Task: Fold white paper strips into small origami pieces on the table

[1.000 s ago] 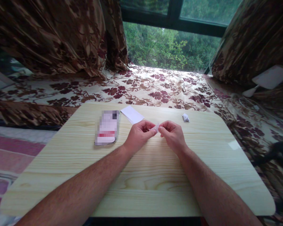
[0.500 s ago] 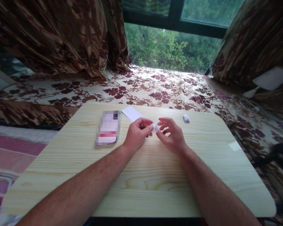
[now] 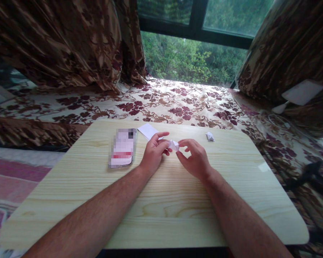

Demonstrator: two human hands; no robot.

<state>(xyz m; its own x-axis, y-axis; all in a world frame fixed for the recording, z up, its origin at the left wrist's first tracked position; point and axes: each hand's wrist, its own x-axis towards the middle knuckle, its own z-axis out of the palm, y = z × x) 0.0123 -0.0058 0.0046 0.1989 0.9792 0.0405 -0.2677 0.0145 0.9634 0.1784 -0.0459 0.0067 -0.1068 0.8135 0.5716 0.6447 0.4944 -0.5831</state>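
A small piece of folded white paper is held between my two hands above the middle of the table. My left hand pinches its left side with the thumb on top. The thumb and fingertips of my right hand close on its right edge. Behind my left hand lies a flat sheet of white paper, partly covered by the fingers. Another small folded paper piece rests on the table, beyond my right hand and to its right.
The pale wood-grain table has rounded corners. A phone, blurred out in part, lies left of my left hand. A flower-patterned cloth covers the ledge behind the table. A white lamp stands at the right.
My right thumb and fingers have come in from slightly apart to grip the paper's right edge. The left hand keeps its pinch, its index finger now more raised. The view has shifted slightly.
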